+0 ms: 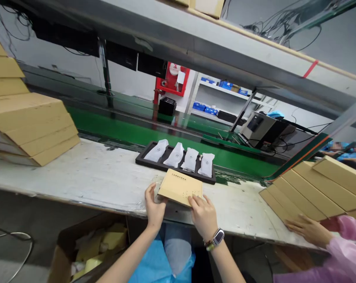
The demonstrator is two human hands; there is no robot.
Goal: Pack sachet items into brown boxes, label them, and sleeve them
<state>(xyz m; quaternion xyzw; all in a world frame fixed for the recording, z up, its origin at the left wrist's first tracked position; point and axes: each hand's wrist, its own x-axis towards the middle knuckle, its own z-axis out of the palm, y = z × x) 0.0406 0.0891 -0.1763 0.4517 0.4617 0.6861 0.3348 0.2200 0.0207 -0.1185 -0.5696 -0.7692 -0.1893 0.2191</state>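
A tan kraft-coloured booklet or thin box [180, 186] with a line of dark print lies near the front edge of the bench; I cannot tell which it is. My left hand [154, 208] holds its left edge, thumb and fingers closed round the corner. The fingers of my right hand [203, 214] press on its lower right corner, with part of the grip hidden beneath. Just behind it sits a black tray [140, 160] with several white wrapped packets [174, 156] side by side, each with a small dark mark.
Stacked cardboard boxes stand at left [39, 125] and right [316, 192]. A co-worker's hand [309, 232] touches the right stack. Behind the bench [113, 177] runs a green conveyor [124, 137]. A shelf [225, 43] hangs overhead. An open carton [62, 251] stands below, at left.
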